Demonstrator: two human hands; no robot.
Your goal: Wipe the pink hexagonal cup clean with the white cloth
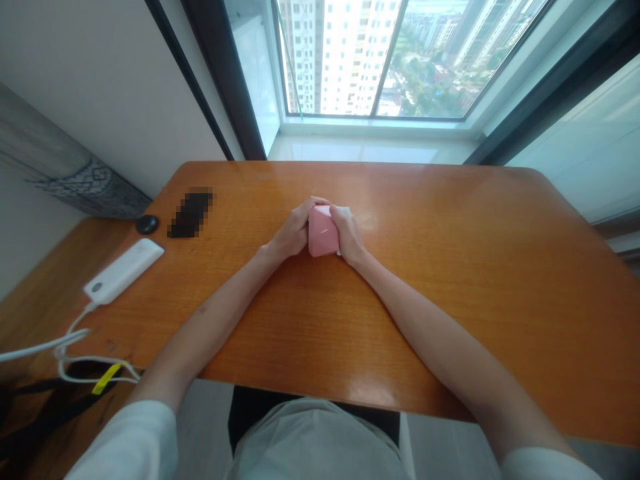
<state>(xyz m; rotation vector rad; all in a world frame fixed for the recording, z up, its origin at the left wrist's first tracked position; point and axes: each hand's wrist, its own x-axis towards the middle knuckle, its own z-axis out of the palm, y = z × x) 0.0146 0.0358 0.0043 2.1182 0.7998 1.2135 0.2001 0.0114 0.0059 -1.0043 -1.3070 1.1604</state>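
A small pink object (323, 231) with a smooth, shiny face is held between my two hands over the middle of the wooden table (450, 267). My left hand (296, 230) wraps round its left side, the fingers reaching over the far edge. On the right side, my right hand (349, 233) grips it with the thumb near the top. Bits of something white show beside the right hand, too small to make out. The fingers behind the pink object are partly hidden.
At the table's left lie a white power strip (125, 271) with white cables (63, 360), a round black object (147, 225) and a blurred dark object (191, 213). A yellow-tagged black strap (45, 427) is at the lower left. The window (375, 60) stands beyond the far edge.
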